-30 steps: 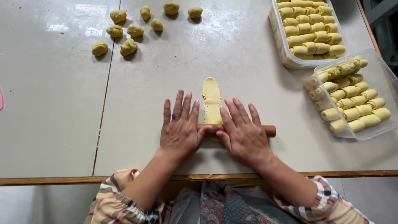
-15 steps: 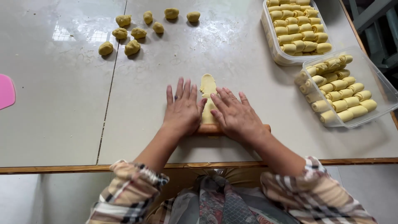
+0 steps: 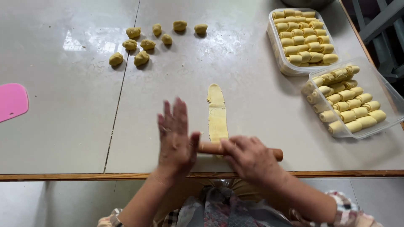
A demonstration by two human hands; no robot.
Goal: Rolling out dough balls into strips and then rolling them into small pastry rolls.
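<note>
Hands [image 3: 210, 147] on wooden rolling pin [image 3: 275, 154], flat dough strip [image 3: 218, 113], seemingly smooth

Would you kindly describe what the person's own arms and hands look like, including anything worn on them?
Both hands, the left hand and the right hand, are bare, with no gloves; any rings are too blurred to tell. The forearms are bare too, with plaid sleeves in pink, beige and dark checks pushed up near the elbows.

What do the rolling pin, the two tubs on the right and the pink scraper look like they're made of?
Rolling pin: probably wood, brown with a matt, unvarnished look, under the right hand. Tubs: clear plastic by their see-through, thin walls and rounded corners. Pink scraper: likely flexible plastic or silicone, flat, smooth and evenly coloured.
</note>
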